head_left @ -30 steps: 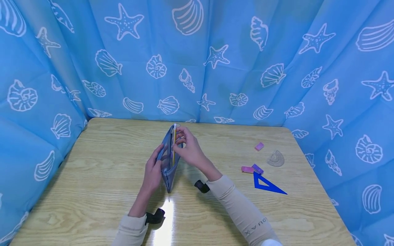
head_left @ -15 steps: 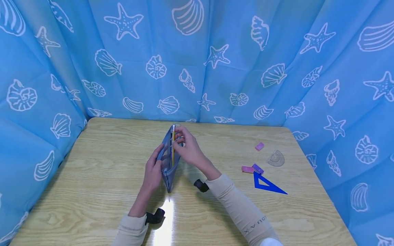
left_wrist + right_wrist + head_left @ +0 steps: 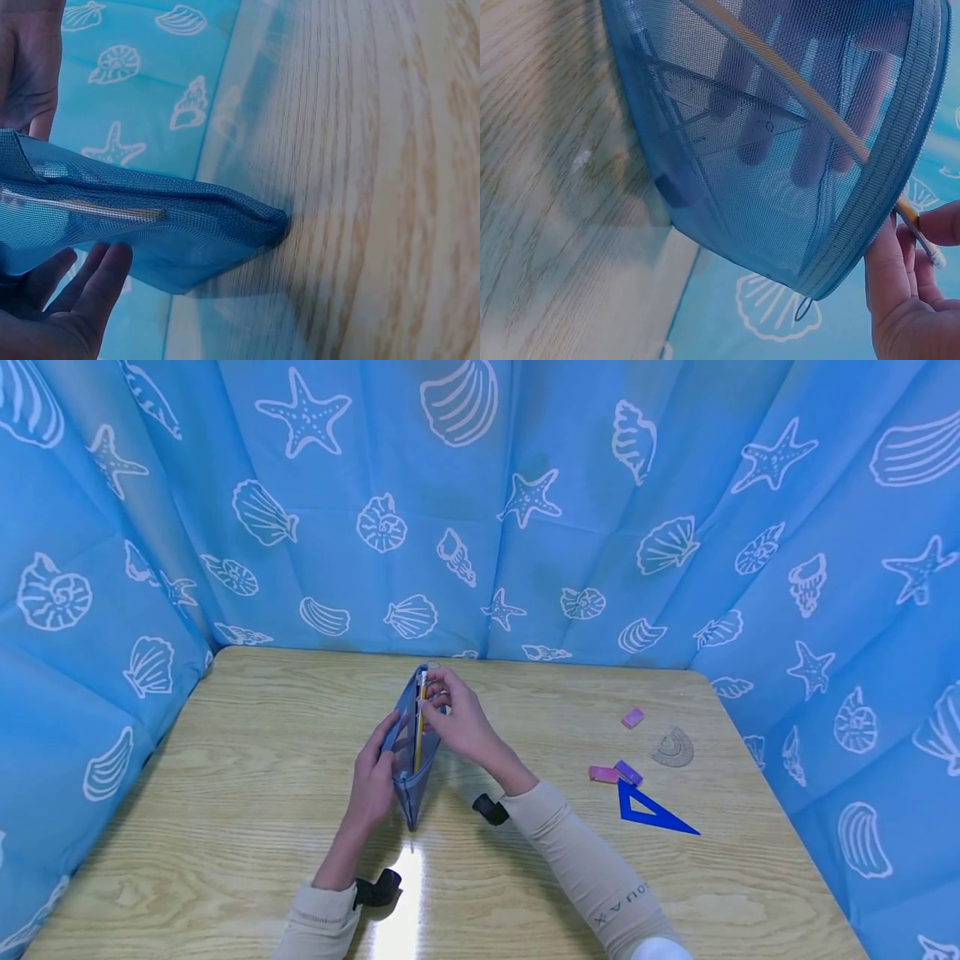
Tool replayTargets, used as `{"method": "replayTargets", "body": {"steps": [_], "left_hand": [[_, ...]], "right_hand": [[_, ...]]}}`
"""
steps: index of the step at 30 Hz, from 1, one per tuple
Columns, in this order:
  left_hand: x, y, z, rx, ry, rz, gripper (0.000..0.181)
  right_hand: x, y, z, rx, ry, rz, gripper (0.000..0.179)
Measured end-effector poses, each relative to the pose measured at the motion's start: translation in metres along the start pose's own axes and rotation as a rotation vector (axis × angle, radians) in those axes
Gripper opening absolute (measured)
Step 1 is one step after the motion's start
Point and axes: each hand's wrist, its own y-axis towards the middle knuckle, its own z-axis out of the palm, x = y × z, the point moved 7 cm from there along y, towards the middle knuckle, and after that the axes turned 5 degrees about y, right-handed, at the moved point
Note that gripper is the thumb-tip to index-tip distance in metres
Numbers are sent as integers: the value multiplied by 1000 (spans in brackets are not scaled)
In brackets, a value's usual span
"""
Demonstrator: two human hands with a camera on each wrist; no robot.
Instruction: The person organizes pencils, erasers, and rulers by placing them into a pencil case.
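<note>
My left hand (image 3: 372,770) grips a blue mesh pencil case (image 3: 402,785) by its side, with its zipped mouth spread apart above the table. A yellow pencil (image 3: 419,735) lies lengthwise in the mouth, its white end at the far corner. My right hand (image 3: 463,717) pinches the pencil close to that end. Seen from the right wrist, the pencil (image 3: 802,90) runs behind the mesh and sticks out past the zip into the right hand's fingers (image 3: 889,262). A clear set square (image 3: 757,139) shows through the mesh, and the left hand's fingers show behind it.
On the right of the wooden table (image 3: 270,727) lie two pink erasers (image 3: 632,717), a purple eraser (image 3: 627,772), a clear protractor (image 3: 672,747) and a blue set square (image 3: 652,817). A blue shell-patterned curtain (image 3: 465,510) encloses the back and sides.
The pencil has slid slightly toward me and deeper into the pencil case, its white end now lower. Both hands have barely moved; the pencil case stays in place.
</note>
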Motion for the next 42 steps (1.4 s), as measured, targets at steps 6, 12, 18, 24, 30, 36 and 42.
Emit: {"method": "replayTargets", "body": {"steps": [6,12,18,24,30,36,42], "left_hand": [[0,0,0,-3,-6,1,62],[-1,0,0,-4,0,-13,62],[-1,-1,0,-4,4,-14,62],[-1,-1,-1,-7,-4,-5,62],[-1,-1,-2,-9,3,-20,62],[0,-2,-2,-4,10,-25,63],[-1,-3,-1,-1,-11,-9,63]], "right_hand": [[0,1,0,6,-13,-9,36],[2,3,-1,-25,-36,-19,36],[4,5,-2,-38,-81,5,38],[4,4,1,1,-72,43,36],[6,3,6,56,-115,67,41],[5,4,8,101,-179,83,39],[10,8,6,121,-315,56,39]]}}
